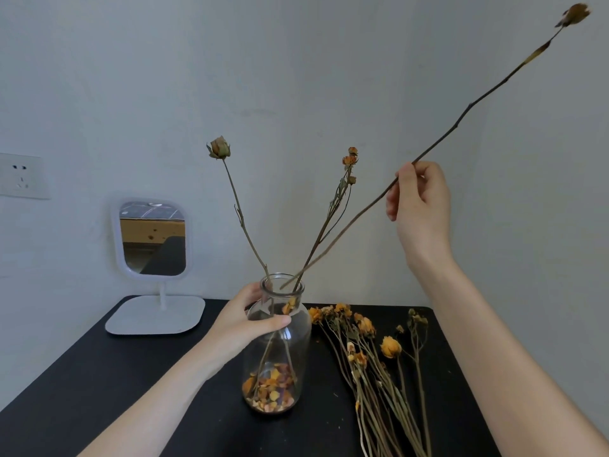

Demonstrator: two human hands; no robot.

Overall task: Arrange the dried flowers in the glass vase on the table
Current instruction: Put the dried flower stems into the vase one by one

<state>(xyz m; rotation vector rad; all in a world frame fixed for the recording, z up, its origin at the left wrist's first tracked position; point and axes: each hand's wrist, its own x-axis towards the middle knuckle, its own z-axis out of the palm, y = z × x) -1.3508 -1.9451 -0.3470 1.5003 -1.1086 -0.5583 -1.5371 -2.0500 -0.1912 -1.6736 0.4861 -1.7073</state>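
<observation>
Left hand (244,319) wraps the neck and shoulder of the glass vase (278,344), thumb across the front, steadying it on the black table (99,374). Right hand (420,206) is raised well above and to the right, pinching a long dried stem (346,225) about midway along. The 2 hands are well apart.

Long axis of the held stem runs diagonally: cut end low-left, tip right at the vase mouth, apparently just inside the rim; dried flower head (575,13) high at upper right. Steep lean, far from vertical.

2 stems already stand in the vase, a single bud (219,148) leaning left and a small cluster (349,159) leaning right. Loose petals (270,387) lie at the bottom. The remaining dried flowers (372,344) lie on the table just right of the vase, heads toward the wall.

Risks, as judgement: the stem is long and top-heavy, so released at this angle it could lever out or tip the vase. Brittle stem may snap at the pinch. It may snag the cluster stem it crosses and knock off petals.

A white mirror (151,239) stands at back left.
</observation>
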